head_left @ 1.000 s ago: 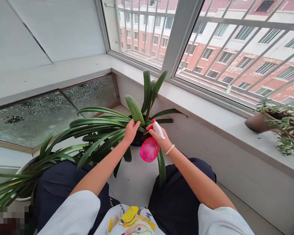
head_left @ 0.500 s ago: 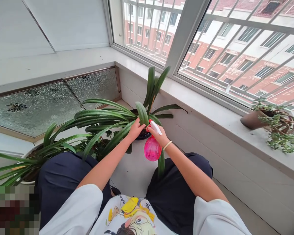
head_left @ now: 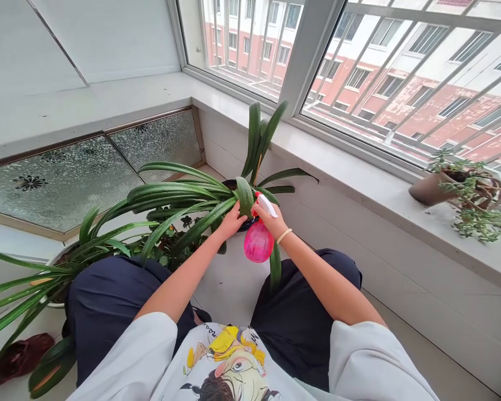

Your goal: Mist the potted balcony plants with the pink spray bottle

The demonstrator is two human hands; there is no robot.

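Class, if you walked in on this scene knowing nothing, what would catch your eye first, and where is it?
First, probably, the bright pink spray bottle with its white top, near the picture's middle in the person's right grip. Beside it, the left grip touches a broad green leaf of the large potted plant. Then, perhaps, the brown pot of trailing succulent on the windowsill at the picture's right.
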